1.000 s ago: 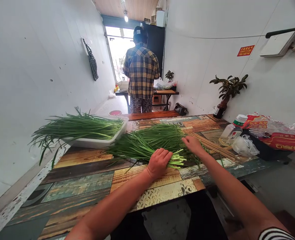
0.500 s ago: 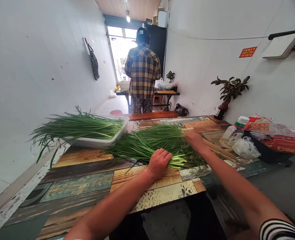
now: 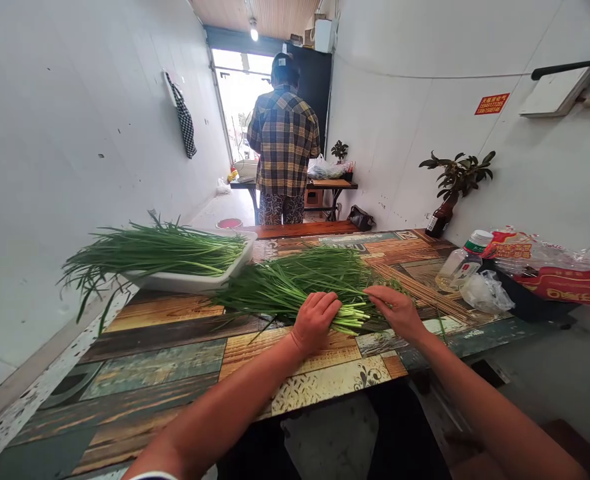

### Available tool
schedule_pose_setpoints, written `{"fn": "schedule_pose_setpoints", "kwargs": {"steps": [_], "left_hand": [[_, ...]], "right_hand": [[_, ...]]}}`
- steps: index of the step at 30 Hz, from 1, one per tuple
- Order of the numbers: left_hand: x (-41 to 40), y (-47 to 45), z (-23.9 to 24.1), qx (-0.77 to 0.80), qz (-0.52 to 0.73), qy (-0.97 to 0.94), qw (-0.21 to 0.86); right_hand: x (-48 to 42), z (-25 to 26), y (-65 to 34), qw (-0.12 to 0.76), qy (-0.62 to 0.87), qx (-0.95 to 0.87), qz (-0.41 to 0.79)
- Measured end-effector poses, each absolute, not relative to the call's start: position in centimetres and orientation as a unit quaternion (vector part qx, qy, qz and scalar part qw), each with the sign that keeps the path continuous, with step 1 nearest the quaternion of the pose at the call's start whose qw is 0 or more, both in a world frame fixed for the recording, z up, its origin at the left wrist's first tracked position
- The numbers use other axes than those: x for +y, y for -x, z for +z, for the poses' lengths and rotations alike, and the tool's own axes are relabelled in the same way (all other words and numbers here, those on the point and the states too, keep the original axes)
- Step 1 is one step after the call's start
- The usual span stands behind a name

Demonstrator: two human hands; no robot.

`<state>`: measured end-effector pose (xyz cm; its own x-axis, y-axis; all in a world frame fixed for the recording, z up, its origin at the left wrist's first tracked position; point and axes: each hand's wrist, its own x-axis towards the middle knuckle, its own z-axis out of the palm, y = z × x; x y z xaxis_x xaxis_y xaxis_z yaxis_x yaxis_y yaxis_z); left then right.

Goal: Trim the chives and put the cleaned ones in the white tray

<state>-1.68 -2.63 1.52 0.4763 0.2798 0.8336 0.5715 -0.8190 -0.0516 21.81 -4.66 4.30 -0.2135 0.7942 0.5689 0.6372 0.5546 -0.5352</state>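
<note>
A loose bundle of green chives [image 3: 295, 280] lies across the patterned table [image 3: 165, 360], cut ends toward me. My left hand [image 3: 316, 321] presses down on the pale stem ends with its fingers curled over them. My right hand [image 3: 397, 309] rests on the right side of the same bundle, fingers bent and pinching at a few stems. A second heap of chives [image 3: 155, 250] fills a white tray [image 3: 195, 283] at the left. Thin bamboo skewers [image 3: 425, 290] lie just beyond my right hand.
At the right stand a clear bottle [image 3: 462, 265], a crumpled plastic bag [image 3: 485, 293], red snack packets [image 3: 559, 273] and a potted plant [image 3: 455, 183]. A person in a plaid shirt [image 3: 285, 140] stands with their back to me at a far table.
My right hand reached out along the chives toward the skewers, then drew back to the stem ends beside my left hand. The left hand stayed put.
</note>
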Motion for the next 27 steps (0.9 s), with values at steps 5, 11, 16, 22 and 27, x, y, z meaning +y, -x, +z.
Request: {"fn": "schedule_pose_setpoints", "kwargs": {"steps": [5, 11, 16, 22, 27], "left_hand": [[-2.6, 1.7, 1.5, -0.230, -0.455, 0.844, 0.164], [-2.3, 1.6, 1.2, -0.226, -0.416, 0.865, 0.166], [-2.3, 1.5, 1.4, -0.226, -0.391, 0.874, 0.178], [-2.2, 1.6, 1.3, -0.211, -0.389, 0.882, 0.161], [-1.6, 2.0, 1.0, -0.244, -0.423, 0.862, 0.134]], "right_hand": [[-6.3, 4.1, -20.6, 0.426, 0.455, -0.749, 0.224], [-5.5, 4.3, -20.4, 0.347, 0.459, -0.699, 0.424], [-4.5, 5.0, -19.2, 0.309, 0.484, -0.677, 0.461], [-3.6, 2.8, -19.5, 0.261, 0.454, -0.787, 0.326], [-2.2, 3.2, -24.1, 0.304, 0.507, -0.768, 0.246]]}}
